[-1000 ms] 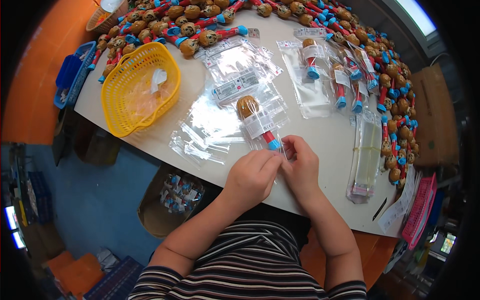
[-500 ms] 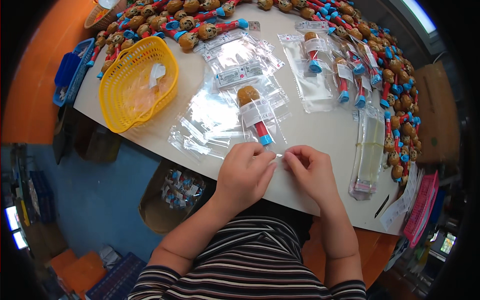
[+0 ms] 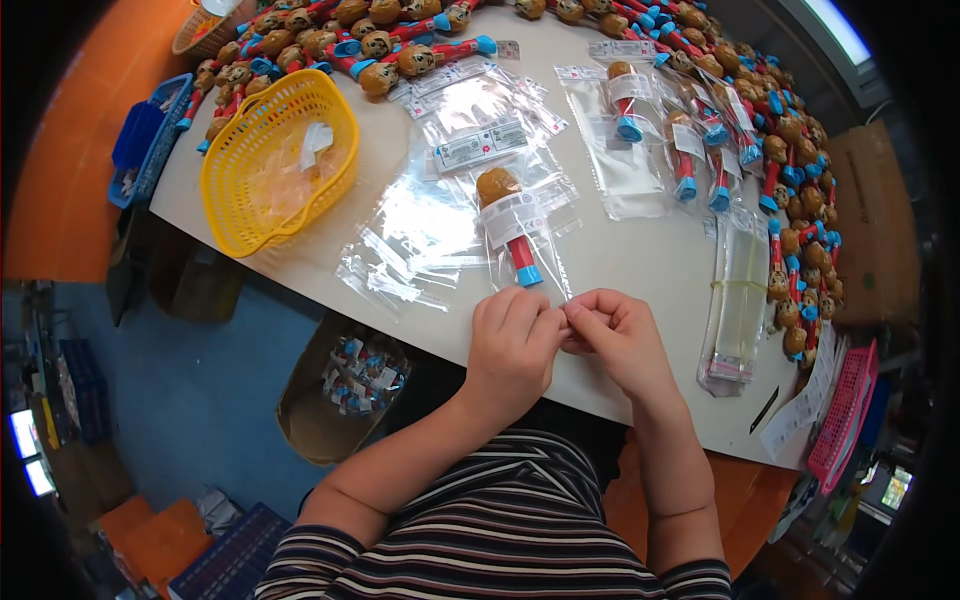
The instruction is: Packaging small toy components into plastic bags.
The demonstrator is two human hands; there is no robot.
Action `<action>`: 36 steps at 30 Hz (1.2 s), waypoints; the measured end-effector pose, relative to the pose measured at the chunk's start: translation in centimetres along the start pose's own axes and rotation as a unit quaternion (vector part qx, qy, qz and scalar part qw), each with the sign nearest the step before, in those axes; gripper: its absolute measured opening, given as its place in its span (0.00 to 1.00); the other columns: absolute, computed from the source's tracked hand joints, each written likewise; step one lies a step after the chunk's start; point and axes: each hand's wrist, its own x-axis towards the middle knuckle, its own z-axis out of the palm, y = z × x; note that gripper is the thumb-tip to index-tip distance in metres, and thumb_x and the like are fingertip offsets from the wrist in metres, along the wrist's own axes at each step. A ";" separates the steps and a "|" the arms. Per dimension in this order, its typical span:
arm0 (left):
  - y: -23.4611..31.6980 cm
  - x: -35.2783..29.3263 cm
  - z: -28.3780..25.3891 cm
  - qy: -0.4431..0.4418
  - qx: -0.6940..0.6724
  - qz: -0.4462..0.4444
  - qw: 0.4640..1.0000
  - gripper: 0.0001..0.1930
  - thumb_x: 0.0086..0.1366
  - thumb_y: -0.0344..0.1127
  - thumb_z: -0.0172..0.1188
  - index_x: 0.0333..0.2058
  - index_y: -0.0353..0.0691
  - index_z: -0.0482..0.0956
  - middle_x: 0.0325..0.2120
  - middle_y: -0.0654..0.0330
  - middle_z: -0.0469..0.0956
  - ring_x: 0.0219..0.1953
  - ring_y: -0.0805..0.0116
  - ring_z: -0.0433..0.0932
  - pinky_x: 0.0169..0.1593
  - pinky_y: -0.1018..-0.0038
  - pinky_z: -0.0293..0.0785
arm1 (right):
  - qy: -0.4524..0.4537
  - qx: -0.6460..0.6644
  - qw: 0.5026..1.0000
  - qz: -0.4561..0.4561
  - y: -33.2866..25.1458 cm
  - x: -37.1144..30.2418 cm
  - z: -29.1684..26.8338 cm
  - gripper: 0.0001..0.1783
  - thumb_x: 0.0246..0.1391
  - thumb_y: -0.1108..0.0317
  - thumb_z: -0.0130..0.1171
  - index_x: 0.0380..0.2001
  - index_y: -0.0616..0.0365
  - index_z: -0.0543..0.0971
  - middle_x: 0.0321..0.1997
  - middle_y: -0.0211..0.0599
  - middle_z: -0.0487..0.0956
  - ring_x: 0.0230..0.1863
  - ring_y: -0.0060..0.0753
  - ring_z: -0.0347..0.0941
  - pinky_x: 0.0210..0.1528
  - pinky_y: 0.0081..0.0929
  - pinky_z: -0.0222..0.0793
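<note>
In front of me a clear plastic bag (image 3: 545, 262) lies on the table with a candy dispenser (image 3: 519, 250) inside it. The dispenser has a brown head, a red stem, a blue foot and a white paper label (image 3: 513, 218) across it. At the bag's near end my left hand (image 3: 517, 338) pinches the edge, fingers curled. My right hand (image 3: 615, 335) is closed at the same edge, its thumb and fingertips against the left hand's. The pinched plastic is mostly hidden by my fingers. Flat clear bags (image 3: 425, 215) are spread beyond and to the left.
A yellow basket (image 3: 345, 175) stands at the left, a blue tray (image 3: 170, 150) behind it. Bagged dispensers (image 3: 688, 165) lie at the right, near a banded bag stack (image 3: 733, 310). Loose dispensers (image 3: 790, 215) line the far and right edges. A box (image 3: 310, 410) of bagged pieces sits below.
My left hand has moved right, meeting my right hand at the bag's near edge. The gap between my fingertips has closed.
</note>
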 end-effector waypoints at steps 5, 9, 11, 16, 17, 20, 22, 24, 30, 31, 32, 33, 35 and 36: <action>-0.7 0.1 -0.5 -0.015 -0.088 -0.045 0.995 0.08 0.50 0.25 0.66 0.30 0.37 0.78 0.34 0.55 0.72 0.40 0.53 0.71 0.44 0.63 0.67 | 0.031 0.033 0.999 -0.012 0.8 0.4 0.1 0.10 0.63 0.68 0.56 0.37 0.66 0.78 0.32 0.35 0.82 0.33 0.18 0.78 0.38 0.15 0.75; -1.8 0.1 -2.4 -0.027 -0.137 -0.088 0.986 0.09 0.49 0.26 0.68 0.30 0.37 0.78 0.34 0.56 0.72 0.40 0.54 0.71 0.45 0.65 0.67 | 0.071 0.021 0.997 0.002 0.2 0.7 -0.5 0.10 0.63 0.68 0.55 0.37 0.66 0.78 0.33 0.36 0.82 0.34 0.22 0.79 0.38 0.18 0.78; -1.7 0.2 -3.1 -0.034 -0.147 -0.114 0.982 0.09 0.49 0.27 0.68 0.30 0.37 0.79 0.34 0.56 0.73 0.40 0.54 0.71 0.45 0.66 0.67 | 0.047 0.012 0.999 0.016 -0.1 0.4 -0.2 0.09 0.63 0.68 0.55 0.37 0.65 0.78 0.33 0.35 0.81 0.34 0.22 0.79 0.38 0.20 0.79; -0.3 1.1 -2.5 -0.035 -0.030 -0.009 0.999 0.11 0.48 0.30 0.70 0.32 0.40 0.81 0.33 0.59 0.72 0.42 0.56 0.71 0.48 0.63 0.65 | -0.009 0.063 0.998 0.027 -0.1 0.3 0.2 0.11 0.63 0.67 0.56 0.38 0.67 0.78 0.34 0.35 0.82 0.35 0.19 0.79 0.37 0.15 0.77; -0.1 0.9 -2.2 -0.034 -0.029 -0.009 0.999 0.11 0.48 0.30 0.70 0.32 0.40 0.81 0.33 0.59 0.72 0.42 0.56 0.71 0.48 0.63 0.65 | -0.011 0.062 0.998 0.027 -0.1 0.2 0.3 0.11 0.63 0.67 0.56 0.38 0.67 0.78 0.34 0.35 0.82 0.35 0.19 0.79 0.37 0.15 0.77; -0.1 0.4 -1.3 -0.015 -0.008 -0.030 0.999 0.10 0.48 0.30 0.69 0.32 0.40 0.80 0.34 0.60 0.72 0.43 0.56 0.71 0.49 0.62 0.65 | 0.000 0.037 0.999 0.021 -0.2 0.0 0.6 0.11 0.63 0.68 0.56 0.39 0.67 0.79 0.33 0.34 0.82 0.34 0.18 0.78 0.37 0.14 0.77; -0.1 0.4 -1.2 -0.022 -0.011 -0.032 0.999 0.10 0.49 0.28 0.68 0.31 0.39 0.79 0.34 0.58 0.72 0.44 0.54 0.71 0.50 0.62 0.65 | 0.007 0.036 0.999 0.012 -0.2 0.0 0.6 0.11 0.63 0.68 0.56 0.38 0.67 0.78 0.32 0.35 0.82 0.34 0.18 0.78 0.37 0.14 0.76; 0.0 0.4 -1.1 -0.027 -0.035 -0.037 0.998 0.09 0.49 0.27 0.67 0.31 0.39 0.79 0.35 0.57 0.72 0.44 0.53 0.70 0.50 0.62 0.65 | 0.011 0.030 0.999 0.005 0.1 -0.1 0.4 0.11 0.63 0.68 0.56 0.38 0.67 0.78 0.32 0.35 0.82 0.34 0.18 0.78 0.36 0.14 0.76; -0.9 0.3 -1.6 -0.033 -0.113 -0.067 0.991 0.08 0.49 0.24 0.65 0.29 0.37 0.76 0.35 0.54 0.71 0.44 0.50 0.70 0.51 0.61 0.66 | 0.028 0.043 0.999 -0.001 0.4 0.2 0.9 0.10 0.63 0.68 0.55 0.37 0.67 0.78 0.32 0.35 0.82 0.34 0.20 0.79 0.37 0.16 0.76; -0.9 0.3 -1.8 -0.036 -0.129 -0.069 0.989 0.08 0.50 0.23 0.65 0.29 0.37 0.76 0.35 0.54 0.71 0.44 0.50 0.70 0.51 0.62 0.66 | 0.034 0.042 0.998 -0.013 0.6 0.3 0.9 0.11 0.63 0.68 0.55 0.37 0.67 0.77 0.32 0.36 0.82 0.34 0.21 0.79 0.37 0.17 0.76; -1.1 0.3 -2.2 -0.035 -0.127 -0.069 0.989 0.08 0.50 0.23 0.65 0.29 0.37 0.76 0.35 0.54 0.71 0.44 0.50 0.70 0.51 0.62 0.66 | 0.033 0.042 0.998 -0.013 0.5 0.4 0.8 0.11 0.63 0.68 0.55 0.37 0.67 0.77 0.32 0.36 0.82 0.34 0.21 0.79 0.37 0.17 0.76; -1.2 0.2 -3.0 -0.048 -0.150 -0.088 0.984 0.08 0.51 0.22 0.64 0.29 0.37 0.75 0.35 0.55 0.71 0.44 0.53 0.70 0.51 0.65 0.66 | 0.052 0.030 0.998 -0.005 0.3 0.6 0.6 0.11 0.64 0.67 0.55 0.37 0.67 0.77 0.33 0.37 0.82 0.35 0.23 0.80 0.38 0.17 0.77; -1.9 0.1 -4.9 -0.055 -0.198 -0.137 0.969 0.06 0.55 0.21 0.62 0.30 0.37 0.74 0.35 0.56 0.71 0.43 0.60 0.71 0.50 0.69 0.66 | 0.068 0.018 0.998 0.001 0.1 0.8 0.2 0.11 0.64 0.67 0.54 0.37 0.66 0.77 0.33 0.39 0.83 0.36 0.24 0.81 0.38 0.18 0.77; -2.5 -0.1 -6.2 -0.051 -0.223 -0.168 0.959 0.06 0.57 0.20 0.60 0.30 0.38 0.74 0.36 0.58 0.71 0.42 0.64 0.71 0.50 0.72 0.65 | 0.065 -0.003 0.998 0.001 0.1 0.8 0.1 0.11 0.64 0.66 0.54 0.36 0.65 0.77 0.33 0.38 0.83 0.35 0.25 0.81 0.37 0.19 0.77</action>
